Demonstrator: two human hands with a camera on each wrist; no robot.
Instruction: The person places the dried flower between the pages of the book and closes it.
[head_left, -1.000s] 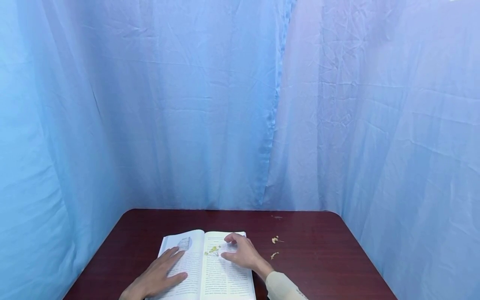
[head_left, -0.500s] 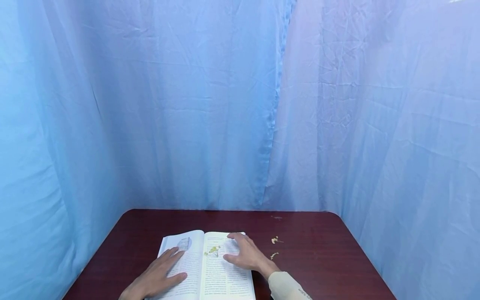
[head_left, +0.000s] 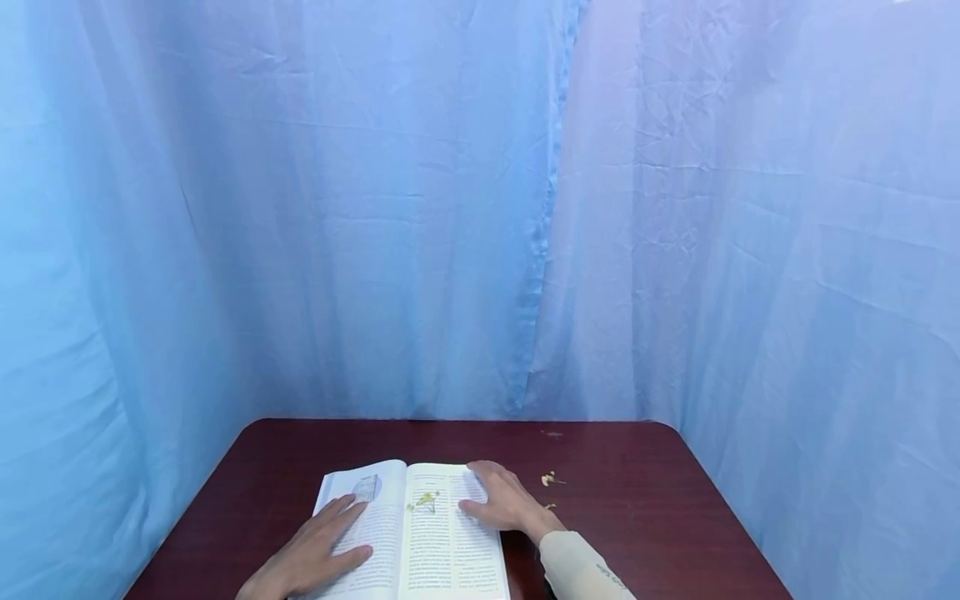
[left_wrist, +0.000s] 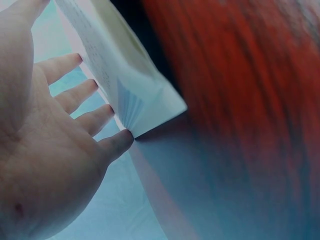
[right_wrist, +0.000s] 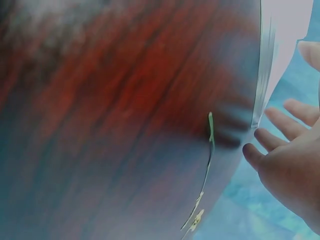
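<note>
And there goes the right hand [head_left: 510, 504]: it has drifted away from the yellow sprig [head_left: 427, 500], out to the page's outer edge, its grip released, nothing caught between thumb and fingers. Whether it touches the paper, one cannot tell. The sprig itself hasn't budged, so its placing looks done for the moment. Over on the other side the left hand [head_left: 318, 550] holds its spot, spread on the left page, grip loose, apparently steadying things.

No box or dish in play; the book [head_left: 427, 554] does the carrying, open left of the middle of the surface [head_left: 645, 517], with that sprig on its right page, up near the gutter. Two more wait outside it, towards the surface's right edge: a pale sprig [head_left: 552, 479] closer to the far edge, and a second sprig [right_wrist: 207, 167], now mostly hidden behind the right hand from above.
</note>
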